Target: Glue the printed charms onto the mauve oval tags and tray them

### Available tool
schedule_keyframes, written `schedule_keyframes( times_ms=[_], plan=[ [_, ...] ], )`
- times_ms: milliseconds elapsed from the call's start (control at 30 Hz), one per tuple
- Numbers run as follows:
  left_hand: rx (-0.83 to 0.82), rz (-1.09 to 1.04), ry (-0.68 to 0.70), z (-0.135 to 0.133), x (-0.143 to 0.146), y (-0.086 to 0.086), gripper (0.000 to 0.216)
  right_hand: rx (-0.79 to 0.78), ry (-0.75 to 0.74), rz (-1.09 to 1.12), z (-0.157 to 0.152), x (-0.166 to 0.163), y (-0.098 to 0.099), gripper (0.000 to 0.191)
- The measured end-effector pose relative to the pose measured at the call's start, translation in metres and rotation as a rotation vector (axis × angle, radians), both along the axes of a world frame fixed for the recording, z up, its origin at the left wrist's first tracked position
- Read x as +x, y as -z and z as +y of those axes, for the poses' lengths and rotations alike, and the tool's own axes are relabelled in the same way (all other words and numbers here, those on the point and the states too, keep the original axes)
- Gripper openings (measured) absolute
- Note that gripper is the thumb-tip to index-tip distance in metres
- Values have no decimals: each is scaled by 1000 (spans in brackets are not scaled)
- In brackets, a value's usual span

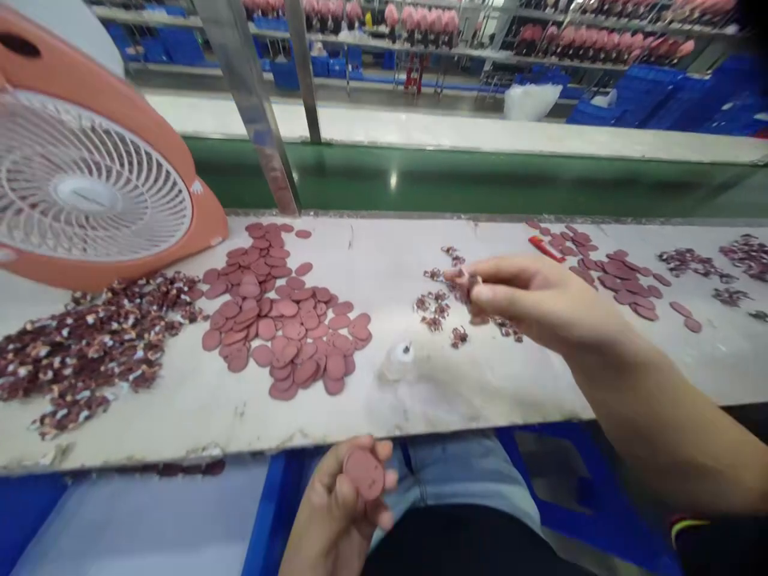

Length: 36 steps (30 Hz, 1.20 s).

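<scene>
In my left hand (342, 508), below the table edge, is a flat pinkish-red oval disc (364, 474) with small holes, pinched between thumb and fingers. My right hand (528, 300) is over the table, thumb and fingertips closed on a small dark-red piece (465, 282), partly hidden and blurred. Under and around those fingertips lie several loose small dark-red and white pieces (433, 309). A small whitish bottle with a dark tip (401, 358) stands between the hands. To its left spreads a pile of similar oval discs (294, 328).
An orange fan (204, 212) stands at the left, behind a heap of small dark-red pieces (108, 340). At the right are more discs (630, 280), a red tool (546, 249) and further small pieces (690, 262). A metal post (252, 104) rises at the table's back edge.
</scene>
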<state>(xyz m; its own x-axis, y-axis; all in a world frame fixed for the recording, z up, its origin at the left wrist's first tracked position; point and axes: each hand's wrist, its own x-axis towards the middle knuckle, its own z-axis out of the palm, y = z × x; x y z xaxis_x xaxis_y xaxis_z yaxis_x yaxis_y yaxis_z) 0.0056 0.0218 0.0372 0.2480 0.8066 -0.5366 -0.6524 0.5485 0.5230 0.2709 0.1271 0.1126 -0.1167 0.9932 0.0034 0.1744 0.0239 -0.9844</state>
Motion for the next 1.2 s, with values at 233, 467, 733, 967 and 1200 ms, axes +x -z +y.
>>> schedule_keyframes(
  times_ms=[233,467,733,967,1200],
  plan=[
    [-73,-78,201,-15,14,-2,36,21,-300,-125,-96,-41,13,18],
    [-2,-69,230,-27,10,3,29,130,-377,-175,-103,-55,22,21],
    [22,-74,243,-29,10,4,29,182,-412,-308,-102,-56,18,16],
    [-4,-65,260,-31,9,6,29,218,-492,-334,-99,-55,17,20],
    [20,-71,287,-29,9,6,31,187,-548,-325,-96,-55,11,23]
  ],
)
